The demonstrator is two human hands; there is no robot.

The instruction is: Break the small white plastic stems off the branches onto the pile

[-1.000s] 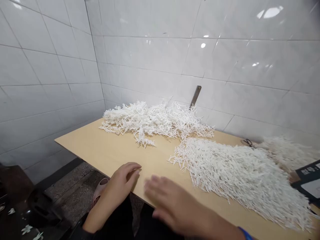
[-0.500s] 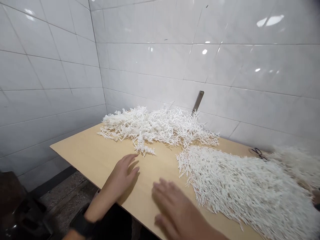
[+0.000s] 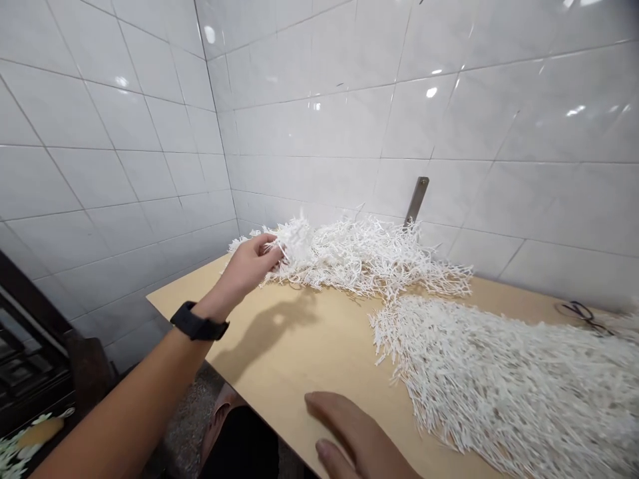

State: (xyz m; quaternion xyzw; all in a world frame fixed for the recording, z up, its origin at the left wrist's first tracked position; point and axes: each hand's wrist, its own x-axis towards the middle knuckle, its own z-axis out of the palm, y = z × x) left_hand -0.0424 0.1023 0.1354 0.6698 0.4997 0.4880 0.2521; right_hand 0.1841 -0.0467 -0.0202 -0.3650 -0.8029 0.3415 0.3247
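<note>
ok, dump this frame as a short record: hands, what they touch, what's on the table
left hand: raised, fingers pinch a white branched sprig at the left end of the far pile
right hand: open, flat on the table near its front edge, holding nothing
far pile: tangled white sprigs against the tiled wall
near pile: denser white sprigs, right of the right hand
left wrist: black watch
also: scissors at the table's far right; metal bracket on the wall

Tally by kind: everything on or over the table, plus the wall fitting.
White sprig piles: 2, far pile, near pile
Scissors: 1
Metal bracket: 1
Hands: 2, left hand pinching the far pile, right hand open
Total: 6
</note>
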